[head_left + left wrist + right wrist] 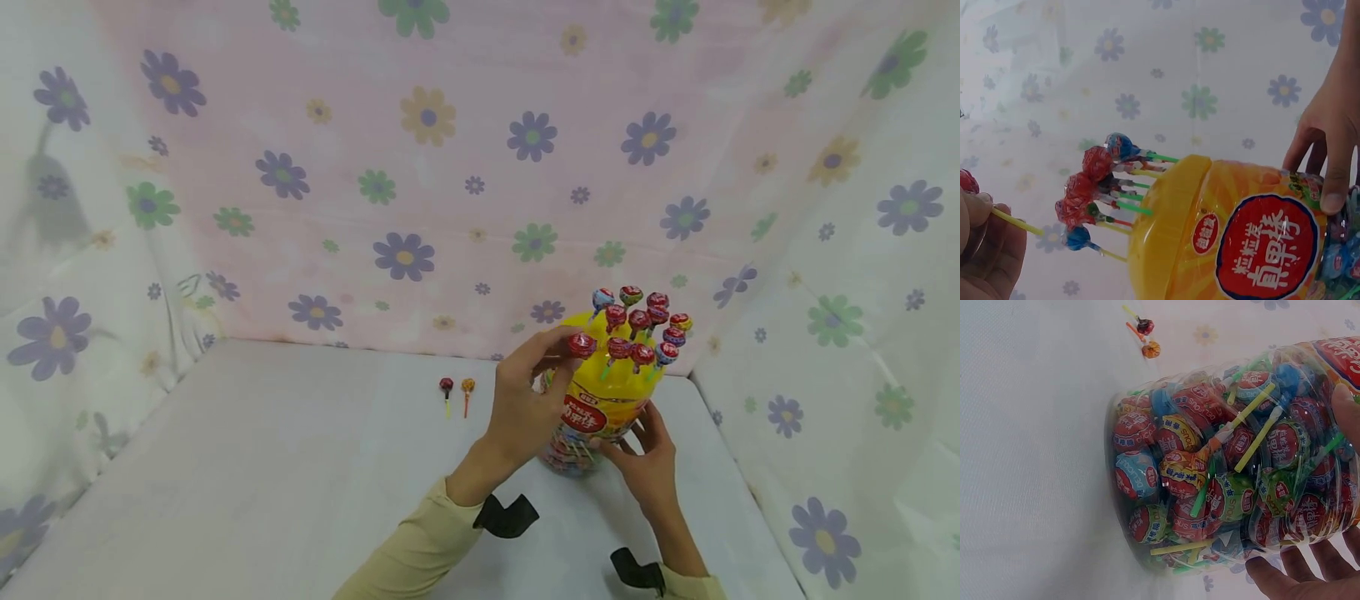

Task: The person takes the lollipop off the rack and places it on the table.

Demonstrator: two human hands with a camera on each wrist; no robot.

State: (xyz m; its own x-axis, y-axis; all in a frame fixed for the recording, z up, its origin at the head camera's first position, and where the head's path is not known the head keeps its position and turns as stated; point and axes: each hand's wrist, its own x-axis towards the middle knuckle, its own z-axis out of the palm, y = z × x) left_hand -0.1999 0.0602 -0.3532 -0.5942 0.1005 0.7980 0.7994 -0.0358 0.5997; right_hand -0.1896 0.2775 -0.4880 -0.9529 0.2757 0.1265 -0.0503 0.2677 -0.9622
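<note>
In the head view my left hand [525,408] pinches a red-wrapped lollipop [581,345] beside the yellow lid. Its yellow stick [1019,224] points towards the lid [1169,212] in the left wrist view, apart from it. Several lollipops [1079,187] with red or blue wrappers stand with their sticks in the lid. The clear plastic jar [1166,506] is upright on the table, filled with wrapped lollipops, and bears a yellow and red label [1269,247]. My right hand [651,467] grips the jar's lower side, thumb in front and fingers round the side.
Two loose lollipops, one dark red [446,385] and one orange [468,386], lie on the white table [300,467] left of the jar. Flower-patterned cloth walls [450,183] enclose the table at the back and both sides.
</note>
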